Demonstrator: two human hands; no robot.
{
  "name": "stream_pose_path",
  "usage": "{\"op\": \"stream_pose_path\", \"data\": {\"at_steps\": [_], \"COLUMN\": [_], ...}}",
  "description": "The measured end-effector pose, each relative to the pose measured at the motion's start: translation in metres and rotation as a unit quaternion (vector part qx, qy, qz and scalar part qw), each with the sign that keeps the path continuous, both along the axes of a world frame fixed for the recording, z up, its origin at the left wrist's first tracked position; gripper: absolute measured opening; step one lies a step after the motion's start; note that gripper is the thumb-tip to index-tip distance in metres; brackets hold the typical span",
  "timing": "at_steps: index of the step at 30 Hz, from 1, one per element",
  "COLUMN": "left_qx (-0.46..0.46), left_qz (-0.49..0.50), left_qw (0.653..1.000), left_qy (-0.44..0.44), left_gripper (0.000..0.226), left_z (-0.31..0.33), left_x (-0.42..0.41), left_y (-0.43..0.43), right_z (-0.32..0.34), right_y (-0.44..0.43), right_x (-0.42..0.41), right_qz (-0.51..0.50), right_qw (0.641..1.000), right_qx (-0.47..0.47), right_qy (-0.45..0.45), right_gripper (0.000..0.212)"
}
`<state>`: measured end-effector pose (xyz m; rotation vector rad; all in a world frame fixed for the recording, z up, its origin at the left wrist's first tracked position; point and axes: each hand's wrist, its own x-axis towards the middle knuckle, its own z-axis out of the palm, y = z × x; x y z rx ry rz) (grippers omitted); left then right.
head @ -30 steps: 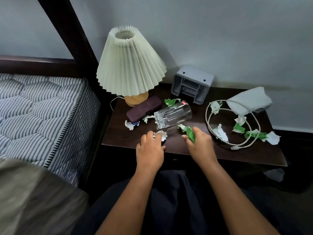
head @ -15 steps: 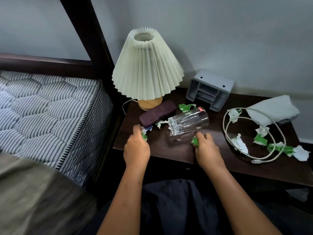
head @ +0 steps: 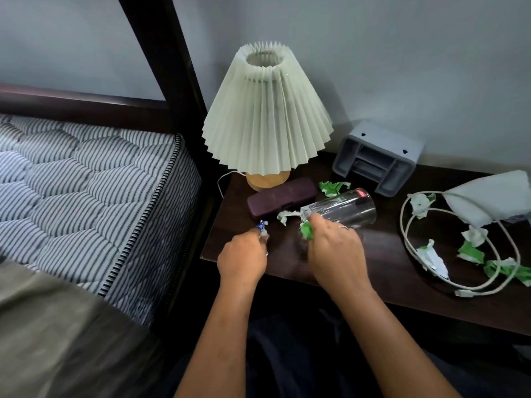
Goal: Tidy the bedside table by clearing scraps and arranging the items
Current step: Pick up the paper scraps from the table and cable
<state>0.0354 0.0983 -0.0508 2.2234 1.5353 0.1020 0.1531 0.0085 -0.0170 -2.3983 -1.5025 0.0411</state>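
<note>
Left hand (head: 242,258) pinching white-and-blue paper scrap (head: 262,227); right hand (head: 334,249) clutching green scrap (head: 306,229), touching tipped drinking glass (head: 342,209) at twelve o'clock.

The worktop (head: 379,254) is showing dark wood with a smooth, faintly glossy finish. The glass (head: 342,209) lying on it is looking clear and ribbed, catching light. The lampshade (head: 267,116) is appearing as pleated matt fabric or paper over a pale wooden base (head: 267,179). The case (head: 283,196) is looking matt and maroon. The scraps (head: 471,251) are showing as crumpled paper. The organizer (head: 376,159) is reading as matt grey plastic, and the mattress (head: 86,191) as quilted striped cloth.
</note>
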Motion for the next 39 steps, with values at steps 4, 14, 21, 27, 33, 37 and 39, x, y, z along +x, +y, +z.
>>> {"op": "stream_pose_path", "data": {"at_steps": [4, 14, 21, 27, 33, 37, 39], "left_qx": [-0.007, -0.043, -0.033, -0.059, -0.138, -0.329, -0.353], "left_qz": [0.024, 0.099, 0.103, 0.115, 0.148, 0.189, 0.199], "left_qw": [0.998, 0.986, 0.985, 0.985, 0.948, 0.768, 0.7], "left_qy": [-0.053, -0.126, -0.135, -0.112, -0.246, -0.516, -0.588], "left_gripper": [0.028, 0.038, 0.012, 0.008, 0.02, 0.022, 0.026], "left_z": [0.015, 0.025, 0.024, 0.023, 0.03, 0.04, 0.041], "left_x": [-0.003, -0.015, -0.014, -0.012, -0.001, 0.02, 0.032], "left_y": [0.008, 0.024, 0.024, 0.024, 0.024, 0.011, 0.004], "right_z": [-0.004, -0.024, -0.026, -0.023, -0.007, 0.018, 0.022], "right_y": [0.018, 0.055, 0.051, 0.046, 0.05, 0.057, 0.057], "right_x": [-0.022, -0.031, -0.034, -0.032, -0.031, -0.031, -0.032], "right_qz": [0.038, -0.003, 0.0, 0.032, 0.069, -0.003, -0.014], "right_qw": [0.996, 0.979, 0.983, 0.993, 0.966, 0.794, 0.761], "right_qx": [-0.077, -0.187, -0.183, -0.11, 0.133, 0.268, 0.298], "right_qy": [-0.003, 0.078, 0.036, 0.031, 0.208, 0.546, 0.576], "right_gripper": [0.035, 0.051, 0.048, 0.025, 0.023, 0.059, 0.052]}}
